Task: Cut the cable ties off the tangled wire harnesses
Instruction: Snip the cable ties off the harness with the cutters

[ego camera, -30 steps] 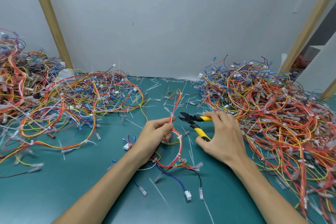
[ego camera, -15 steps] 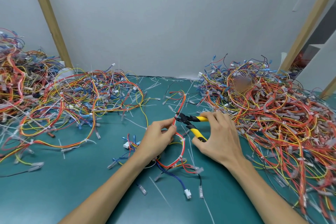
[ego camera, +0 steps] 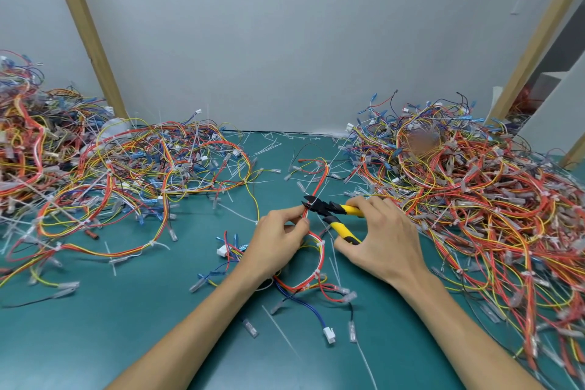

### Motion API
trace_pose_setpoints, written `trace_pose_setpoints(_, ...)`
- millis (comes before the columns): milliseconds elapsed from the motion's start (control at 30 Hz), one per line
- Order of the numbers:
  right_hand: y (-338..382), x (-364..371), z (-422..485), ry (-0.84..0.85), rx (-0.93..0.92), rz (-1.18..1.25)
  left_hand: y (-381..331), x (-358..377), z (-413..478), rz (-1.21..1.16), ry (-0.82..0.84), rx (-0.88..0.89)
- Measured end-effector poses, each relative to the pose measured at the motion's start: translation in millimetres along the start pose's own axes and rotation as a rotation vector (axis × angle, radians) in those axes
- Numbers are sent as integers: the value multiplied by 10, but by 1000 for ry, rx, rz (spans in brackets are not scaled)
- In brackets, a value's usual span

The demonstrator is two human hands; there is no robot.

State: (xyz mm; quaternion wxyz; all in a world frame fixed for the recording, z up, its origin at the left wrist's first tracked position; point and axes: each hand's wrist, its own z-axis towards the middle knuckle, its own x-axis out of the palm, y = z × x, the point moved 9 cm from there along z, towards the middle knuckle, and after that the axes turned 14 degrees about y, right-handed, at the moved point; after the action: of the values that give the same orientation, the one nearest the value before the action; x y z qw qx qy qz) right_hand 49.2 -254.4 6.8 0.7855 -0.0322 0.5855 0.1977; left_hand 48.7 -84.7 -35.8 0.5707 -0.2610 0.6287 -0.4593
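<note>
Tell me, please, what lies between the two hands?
In the head view, the red wire harness and the cutters lie between the left hand and right hand.

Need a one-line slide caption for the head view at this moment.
Left hand pinches a red wire harness while the right hand holds yellow-handled cutters at it, over a green table.

The teal matte surface (ego camera: pixel 126 336) carries a sprawling heap of red, yellow and blue wire harnesses (ego camera: pixel 133 174) on the left, a denser heap (ego camera: pixel 481 199) on the right, and loose white cable ties (ego camera: pixel 269 144) scattered between them.
</note>
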Motion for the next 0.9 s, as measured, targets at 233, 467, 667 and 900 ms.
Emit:
trace_pose_setpoints(233,-57,10,8,15,16,27,12,6,1,-18,-1,-13)
trace_pose_setpoints(467,-108,49,19,48,60,118,9,-5,14,-204,-17,-2)
trace_pose_setpoints(667,-131,53,17,54,54,187,-47,15,19,-368,49,43)
trace_pose_setpoints(900,-163,-7,25,23,23,194,-33,37,18,-449,68,18)
